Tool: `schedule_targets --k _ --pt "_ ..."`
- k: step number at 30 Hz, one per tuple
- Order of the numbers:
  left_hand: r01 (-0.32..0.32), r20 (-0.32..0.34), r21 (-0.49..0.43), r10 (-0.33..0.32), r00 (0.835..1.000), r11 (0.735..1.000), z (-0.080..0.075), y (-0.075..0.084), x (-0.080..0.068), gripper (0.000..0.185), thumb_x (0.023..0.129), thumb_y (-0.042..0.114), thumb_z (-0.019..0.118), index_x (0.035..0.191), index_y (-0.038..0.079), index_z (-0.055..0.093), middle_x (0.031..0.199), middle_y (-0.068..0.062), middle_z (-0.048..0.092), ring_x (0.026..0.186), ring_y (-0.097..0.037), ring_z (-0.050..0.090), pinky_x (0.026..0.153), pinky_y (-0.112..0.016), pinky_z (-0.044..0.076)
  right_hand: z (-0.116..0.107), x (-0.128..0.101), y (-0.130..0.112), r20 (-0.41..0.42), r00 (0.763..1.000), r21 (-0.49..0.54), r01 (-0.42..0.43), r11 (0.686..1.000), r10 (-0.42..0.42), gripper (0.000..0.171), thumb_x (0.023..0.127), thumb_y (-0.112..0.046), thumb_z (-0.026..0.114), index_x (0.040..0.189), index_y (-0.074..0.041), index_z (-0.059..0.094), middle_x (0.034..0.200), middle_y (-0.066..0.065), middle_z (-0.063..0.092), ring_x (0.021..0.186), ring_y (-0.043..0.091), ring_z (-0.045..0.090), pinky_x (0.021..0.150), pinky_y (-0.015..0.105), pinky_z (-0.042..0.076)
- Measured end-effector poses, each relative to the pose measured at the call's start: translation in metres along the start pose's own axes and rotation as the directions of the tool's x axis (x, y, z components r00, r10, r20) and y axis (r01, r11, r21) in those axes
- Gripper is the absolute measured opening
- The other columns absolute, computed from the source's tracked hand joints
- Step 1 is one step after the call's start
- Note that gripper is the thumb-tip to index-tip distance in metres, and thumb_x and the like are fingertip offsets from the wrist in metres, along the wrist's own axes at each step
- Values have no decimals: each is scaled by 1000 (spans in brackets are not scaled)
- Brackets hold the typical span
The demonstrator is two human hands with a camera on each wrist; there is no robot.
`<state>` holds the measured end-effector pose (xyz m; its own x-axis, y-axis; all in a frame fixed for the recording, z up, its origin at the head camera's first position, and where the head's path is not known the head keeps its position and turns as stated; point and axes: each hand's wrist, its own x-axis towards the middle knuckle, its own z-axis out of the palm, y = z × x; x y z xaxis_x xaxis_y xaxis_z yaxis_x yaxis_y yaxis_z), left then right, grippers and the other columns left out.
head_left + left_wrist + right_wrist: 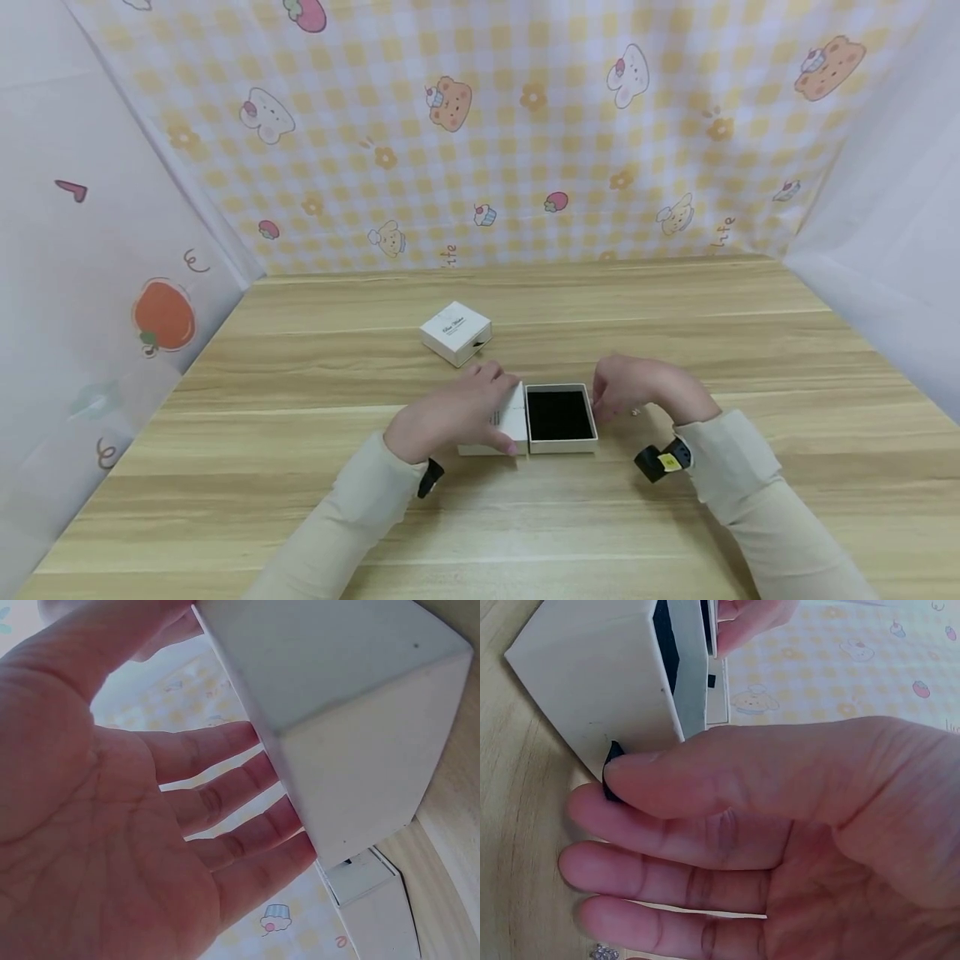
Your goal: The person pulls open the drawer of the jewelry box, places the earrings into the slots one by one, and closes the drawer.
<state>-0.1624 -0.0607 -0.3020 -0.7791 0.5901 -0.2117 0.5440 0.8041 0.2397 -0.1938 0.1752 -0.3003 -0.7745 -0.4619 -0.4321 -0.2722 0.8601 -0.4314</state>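
Note:
My left hand (461, 410) grips a white slide-out box (512, 423) on the table, thumb on its near side and fingers on the far side. In the left wrist view the fingertips lie along the edge of this box (375, 750). The box's drawer (562, 447) is pulled out to the right, showing a black lining (558, 415). At the drawer's right side is my right hand (628, 387). Its thumb and forefinger pinch a black ribbon tab (612, 772) on the drawer's wall in the right wrist view.
A second white box (456, 332) with dark print and a black tab stands behind the left hand. Close to the right hand lies a small sparkling piece (635, 412), also visible below the fingers in the right wrist view. A patterned cloth (517, 133) hangs behind the table.

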Motion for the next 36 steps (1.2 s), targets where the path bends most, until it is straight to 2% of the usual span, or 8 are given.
schedule_targets --k 11,14,18,22,27,30,36 --pt "10 18 29 -10 1000 1000 -2 1 -2 87 71 45 76 141 9 38 128 -7 46 116 -21 40 98 -32 39 -1 -2 -1 12 1000 -4 5 1000 -5 6 75 -8 69 69 -6 67 62 -4 55 56 8 47 51 20 39" --pt "-3 3 30 3 1000 1000 -2 1 -1 88 71 46 77 140 8 38 127 -8 46 116 -24 41 98 -34 39 -2 -3 -2 12 1000 -14 16 1000 -16 5 75 -8 68 71 -4 68 64 -4 56 57 8 48 51 20 40" --pt "-50 -33 39 51 998 998 -1 0 1 85 73 48 74 139 6 39 131 -10 45 120 -25 41 103 -35 35 -4 -4 -3 11 1000 -26 17 1000 -17 5 75 -8 67 72 -4 68 65 -3 57 58 8 49 52 21 41" --pt "-103 -68 65 107 992 993 1 2 4 82 77 52 68 138 5 39 135 -10 44 126 -25 40 108 -35 31 -6 -6 -4 9 1000 -49 7 999 -7 8 79 -12 65 76 -5 70 73 -1 63 64 10 53 58 24 45" --pt "-134 -97 71 141 985 988 4 4 8 77 79 53 65 137 7 42 134 -7 46 125 -24 41 106 -34 34 -11 -8 -5 -14 999 -66 32 997 -33 12 82 -12 64 84 -4 71 83 4 69 72 13 58 65 29 49" --pt "-139 -97 57 144 985 989 6 4 9 75 80 52 66 136 7 42 135 -6 46 125 -23 42 105 -33 35 -14 -11 -3 -35 998 -41 53 998 -54 11 83 -13 64 85 -4 70 84 4 68 74 14 59 66 30 50" --pt "-126 -81 46 129 988 991 8 5 10 75 80 50 66 137 8 42 135 -5 46 127 -21 41 106 -33 34 -18 -17 2 -96 994 2 50 999 -49 16 86 -16 62 94 -2 66 96 9 65 83 18 59 71 34 50"
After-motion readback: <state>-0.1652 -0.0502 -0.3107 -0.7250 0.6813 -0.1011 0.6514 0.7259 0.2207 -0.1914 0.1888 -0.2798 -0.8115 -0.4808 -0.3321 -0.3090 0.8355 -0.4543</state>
